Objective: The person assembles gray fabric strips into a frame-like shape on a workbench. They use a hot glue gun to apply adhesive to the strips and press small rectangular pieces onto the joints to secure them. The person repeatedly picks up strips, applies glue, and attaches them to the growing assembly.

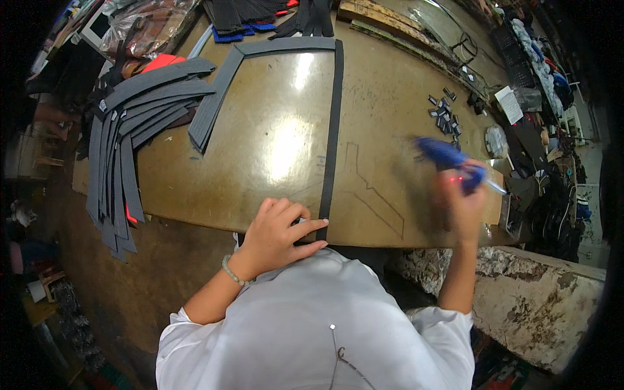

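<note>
A long black strap runs from the far side of the table down to the near edge. At its near end, my left hand has index finger and thumb pressed on the strap, the other fingers bent. My right hand is closed around a blue glue gun, raised over the right part of the table and blurred by motion. The gun's nose points left, and a pale stick sticks out behind it. Grey webbing strips meet the strap's far end and bend down to the left.
A fanned stack of grey strips hangs over the table's left edge. Small black pieces lie scattered at the right. Wooden boards line the back. Dark outlines are drawn on the tabletop. A plastic-wrapped bundle sits far left.
</note>
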{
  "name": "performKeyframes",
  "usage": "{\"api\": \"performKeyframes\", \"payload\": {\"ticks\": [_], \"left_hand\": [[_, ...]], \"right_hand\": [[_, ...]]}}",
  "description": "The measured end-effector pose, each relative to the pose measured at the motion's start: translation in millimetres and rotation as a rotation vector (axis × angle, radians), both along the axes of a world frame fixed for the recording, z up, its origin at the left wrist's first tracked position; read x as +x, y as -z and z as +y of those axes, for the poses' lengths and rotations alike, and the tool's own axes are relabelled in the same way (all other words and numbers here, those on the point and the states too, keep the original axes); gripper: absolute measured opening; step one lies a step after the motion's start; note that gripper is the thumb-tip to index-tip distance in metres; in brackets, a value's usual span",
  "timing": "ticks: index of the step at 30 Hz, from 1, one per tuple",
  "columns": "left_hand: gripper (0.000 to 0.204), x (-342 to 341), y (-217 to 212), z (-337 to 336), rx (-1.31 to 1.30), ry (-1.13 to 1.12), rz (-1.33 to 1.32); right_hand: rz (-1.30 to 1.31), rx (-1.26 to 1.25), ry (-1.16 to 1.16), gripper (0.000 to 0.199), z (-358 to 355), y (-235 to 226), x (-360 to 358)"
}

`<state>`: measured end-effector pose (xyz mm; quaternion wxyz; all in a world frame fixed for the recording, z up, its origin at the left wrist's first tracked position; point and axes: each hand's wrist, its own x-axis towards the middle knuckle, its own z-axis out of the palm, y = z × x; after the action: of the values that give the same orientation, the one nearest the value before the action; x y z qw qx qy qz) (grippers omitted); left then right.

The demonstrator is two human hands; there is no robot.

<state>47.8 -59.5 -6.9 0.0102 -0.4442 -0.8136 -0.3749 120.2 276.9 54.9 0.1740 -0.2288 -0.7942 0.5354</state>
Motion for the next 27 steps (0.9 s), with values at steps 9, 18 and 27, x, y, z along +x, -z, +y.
{"api": "performKeyframes", "payload": {"ticks": [9, 18, 27], "left_hand": [[0.032, -1.2, 0.7, -1.4, 0.021, 0.006, -0.018], [0.029, 0.3, -2.4, 0.1, -0.015, -0.002, 0.0], [0.062, -13.4, -27.4, -8.5, -0.015, 0.026, -0.072]], "right_hand": [[-0.093, 0.338, -0.525, 0.038, -55.2, 6.8, -55.2], [-0.152, 0.417, -0.57, 0.04, -41.1, 8.6, -86.0], [0.24, 1.008, -0.29, 0.031, -23.0, -8.0, -42.4]]}}
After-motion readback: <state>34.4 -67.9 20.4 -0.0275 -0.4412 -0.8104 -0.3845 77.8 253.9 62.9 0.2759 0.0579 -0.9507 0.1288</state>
